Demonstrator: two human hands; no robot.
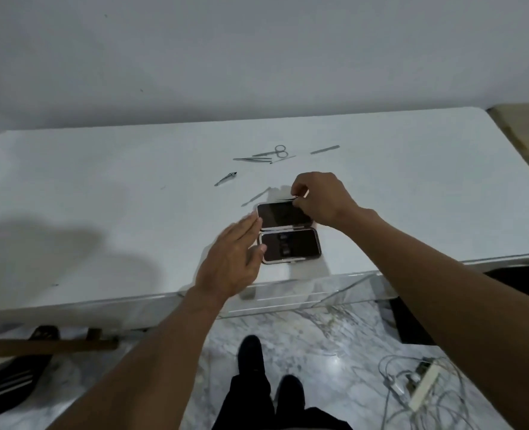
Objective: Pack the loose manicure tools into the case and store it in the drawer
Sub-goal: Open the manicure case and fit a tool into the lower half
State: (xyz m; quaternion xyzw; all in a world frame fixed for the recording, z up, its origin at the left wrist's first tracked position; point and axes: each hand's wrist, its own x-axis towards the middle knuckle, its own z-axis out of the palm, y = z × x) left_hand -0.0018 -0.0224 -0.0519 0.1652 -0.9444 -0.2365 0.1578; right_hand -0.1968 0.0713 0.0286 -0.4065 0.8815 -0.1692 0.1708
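A black manicure case (289,232) lies open flat near the front edge of the white table (101,212). My left hand (230,259) rests with straight fingers against the case's left side. My right hand (317,198) hovers over the far half of the case and pinches a thin metal tool (285,198) at that half's far edge. Loose tools lie beyond: small scissors (277,151), a few slim implements (252,158), a nail file (324,149), nail clippers (226,179) and a pusher (256,196).
A clear drawer (294,293) stands pulled out below the table's front edge. A power strip with tangled cables (418,389) lies on the marble floor at right. A wooden chair and dark bags (24,346) sit at lower left. My feet (266,367) stand below.
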